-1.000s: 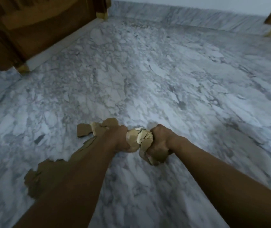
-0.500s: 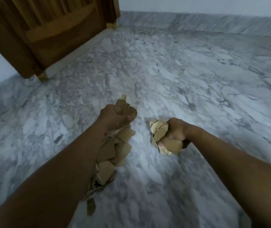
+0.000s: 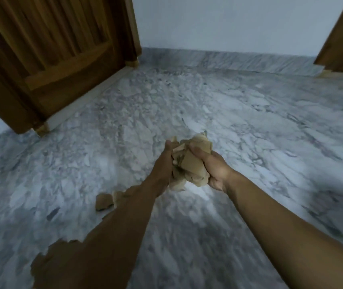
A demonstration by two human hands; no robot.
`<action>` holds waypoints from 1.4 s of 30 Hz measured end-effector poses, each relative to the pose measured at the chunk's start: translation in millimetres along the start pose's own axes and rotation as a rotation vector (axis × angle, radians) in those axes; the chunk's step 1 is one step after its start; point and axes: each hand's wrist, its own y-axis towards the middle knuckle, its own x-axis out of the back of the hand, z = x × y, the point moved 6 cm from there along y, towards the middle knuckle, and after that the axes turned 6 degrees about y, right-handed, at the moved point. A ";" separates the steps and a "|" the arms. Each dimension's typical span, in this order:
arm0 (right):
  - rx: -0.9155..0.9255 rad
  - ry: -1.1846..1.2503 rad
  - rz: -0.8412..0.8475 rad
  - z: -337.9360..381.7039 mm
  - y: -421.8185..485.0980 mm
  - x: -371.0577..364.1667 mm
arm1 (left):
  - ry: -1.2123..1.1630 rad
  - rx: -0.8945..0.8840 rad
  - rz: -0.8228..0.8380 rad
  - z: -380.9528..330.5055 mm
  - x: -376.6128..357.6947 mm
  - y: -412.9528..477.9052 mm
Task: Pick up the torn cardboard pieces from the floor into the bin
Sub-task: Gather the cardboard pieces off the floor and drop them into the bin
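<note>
floor [image 3: 249, 122]: grey-white marble | cardboard scraps [image 3: 103, 202]: lower left, lying or hanging unclear | wooden door [image 3: 51, 59]: far left

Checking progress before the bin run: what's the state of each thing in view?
Wad, crumpled, held clear of the floor.
Left hand, grips the wad.
Right hand, grips the wad.
Scraps, outside the grip, lower left; lying or dangling, cannot tell.
Door, open or shut, cannot tell.
Bin, not in view.
</note>
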 end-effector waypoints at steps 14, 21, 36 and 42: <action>0.132 -0.160 -0.306 348.2 -118.5 207.5 | 0.394 -0.218 0.313 -219.5 -349.9 52.0; 0.171 -0.148 -0.523 490.6 -215.9 381.9 | 0.448 -0.275 0.494 -278.0 -608.7 61.6; 0.115 -0.641 -1.031 561.6 -269.0 676.1 | 0.749 -0.143 0.563 -202.9 -897.0 160.7; 0.348 -0.921 -1.128 532.0 -229.6 598.5 | 0.798 -0.315 0.456 -226.1 -789.9 158.3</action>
